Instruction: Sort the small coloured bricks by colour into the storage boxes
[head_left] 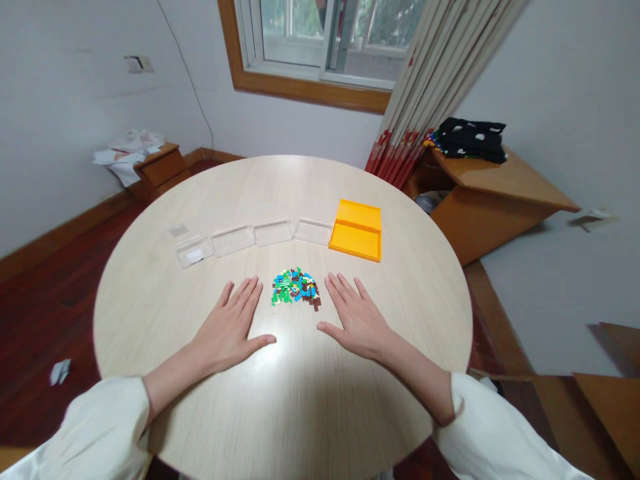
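- Both hands were down flat on the round table (300, 413), palms to the wood, holding nothing.
- The left hand (227, 327) lay just left of the pile of small coloured bricks (295, 288), its fingers (247, 293) stretched and slightly fanned, thumb out to the side.
- The right hand (353, 317) mirrored it just right of the pile, fingers (343, 288) spread wide, thumb pointing inward.
- Neither hand touched the pile, which sat about mid-table, between the fingertips and nearer the person's edge than the far one.
- Beyond the pile, toward the far edge, ran a curved row of clear boxes (233, 240), with an orange box (357, 230) closing the row at its right end.
- Judged from that layout, the work looked to be at its very start: green, blue, red and brown bricks all lay mixed in one heap, and no brick showed in any box.
- Everything appeared left to do; nothing looked sorted or moved out.
- Hard to make out: the clear boxes nearly vanished against the pale wood, so whether they had lids on or off could not be told.
- The leftmost one showed a white patch, label or paper, unclear which.
- The bricks were too small to tell shapes or count.
- The inside of the orange box could not be read for certain either.
- Both white sleeves (100, 433) were cut off at the bottom of the view.
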`<action>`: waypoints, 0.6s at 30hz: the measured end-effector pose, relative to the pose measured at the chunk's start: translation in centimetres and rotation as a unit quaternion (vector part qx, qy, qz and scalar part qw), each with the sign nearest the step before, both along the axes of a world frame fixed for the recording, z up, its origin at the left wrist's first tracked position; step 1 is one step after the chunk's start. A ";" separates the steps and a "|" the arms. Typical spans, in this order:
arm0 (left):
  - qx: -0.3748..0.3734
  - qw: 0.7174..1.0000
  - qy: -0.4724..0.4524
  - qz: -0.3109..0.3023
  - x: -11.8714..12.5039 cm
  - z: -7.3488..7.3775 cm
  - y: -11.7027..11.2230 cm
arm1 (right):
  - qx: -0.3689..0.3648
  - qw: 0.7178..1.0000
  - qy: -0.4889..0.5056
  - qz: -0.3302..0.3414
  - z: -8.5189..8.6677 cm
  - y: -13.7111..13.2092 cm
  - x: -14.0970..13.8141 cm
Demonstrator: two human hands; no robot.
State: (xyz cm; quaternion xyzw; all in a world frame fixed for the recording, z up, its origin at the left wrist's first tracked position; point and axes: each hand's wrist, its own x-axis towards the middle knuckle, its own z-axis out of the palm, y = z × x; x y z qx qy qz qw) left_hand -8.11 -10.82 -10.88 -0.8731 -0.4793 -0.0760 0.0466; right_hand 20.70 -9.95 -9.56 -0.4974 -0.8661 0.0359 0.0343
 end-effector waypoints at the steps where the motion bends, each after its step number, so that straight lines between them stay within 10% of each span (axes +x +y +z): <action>1: 0.004 1.000 0.001 -0.002 0.0 0.0 0.0 | 0.002 1.000 0.000 0.000 0.0 0.0 0.0; 18: 0.001 1.000 0.020 -0.005 0.0 0.3 0.0 | -0.033 0.999 -0.010 -0.004 0.7 0.1 -0.2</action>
